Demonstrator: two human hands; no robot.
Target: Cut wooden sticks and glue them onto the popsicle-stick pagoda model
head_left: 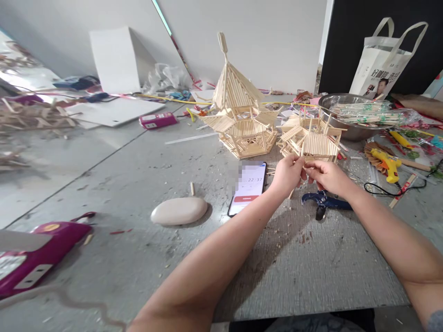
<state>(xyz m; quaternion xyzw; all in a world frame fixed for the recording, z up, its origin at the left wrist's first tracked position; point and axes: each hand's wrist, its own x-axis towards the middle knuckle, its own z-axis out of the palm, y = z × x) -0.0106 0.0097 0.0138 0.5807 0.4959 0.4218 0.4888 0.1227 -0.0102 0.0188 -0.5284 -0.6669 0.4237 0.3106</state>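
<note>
My left hand [290, 173] and my right hand [323, 175] meet at the near side of a small model made of wooden sticks [320, 144]. Both have thumb and fingers pinched together, fingertips almost touching; whatever is between them is too small and covered to make out. Below my left hand a short wooden stick [291, 193] slants down. To the left of the small model stands a taller stick-built pavilion [242, 124] with a pointed roof. A blue-handled cutter [325, 201] lies just under my right hand.
A phone [247, 189] showing a timer and a pale oval case [179, 211] lie left of my arms. At right are a yellow glue gun [386, 165], a metal bowl [353, 131] with bagged sticks, and a white bag [380, 69]. Purple devices [51, 249] and scraps lie leftward.
</note>
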